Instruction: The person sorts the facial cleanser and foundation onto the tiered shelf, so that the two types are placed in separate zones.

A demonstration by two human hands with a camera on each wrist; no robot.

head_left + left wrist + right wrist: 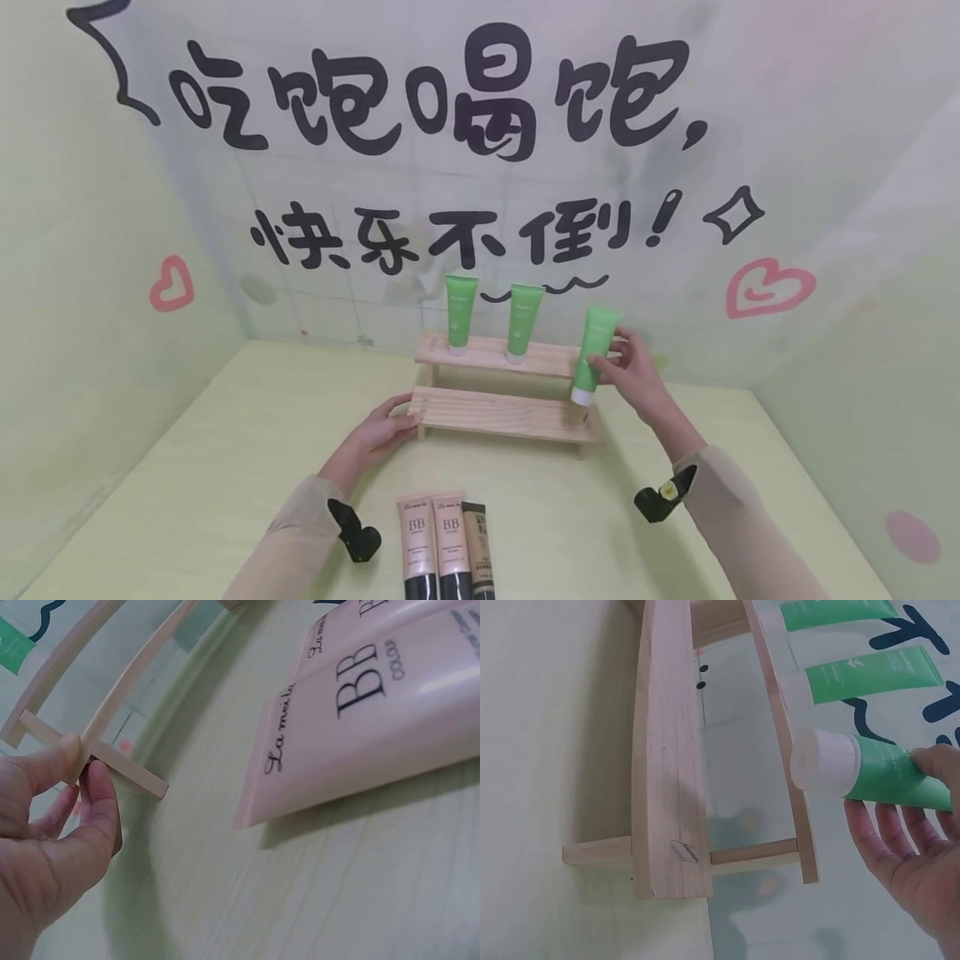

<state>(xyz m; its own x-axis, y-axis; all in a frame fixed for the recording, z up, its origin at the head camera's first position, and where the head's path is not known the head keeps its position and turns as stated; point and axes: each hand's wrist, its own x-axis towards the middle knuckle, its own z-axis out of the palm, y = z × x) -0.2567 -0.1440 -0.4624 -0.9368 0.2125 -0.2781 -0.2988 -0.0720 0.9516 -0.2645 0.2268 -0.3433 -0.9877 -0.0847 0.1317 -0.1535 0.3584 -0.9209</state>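
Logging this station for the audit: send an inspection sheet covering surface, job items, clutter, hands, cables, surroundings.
Surface: pale table.
Job's things: two-tier wooden stand; two green tubes upright, caps down, on its upper tier; third green tube held tilted, cap down.
Clutter: two pink BB tubes and a brown tube lying side by side in front of the stand.
Left hand: pinches the stand's lower tier at its left end.
Right hand: grips the third green tube.
Cables: nothing seen.
Surroundings: pale walls, black lettering, pink hearts.
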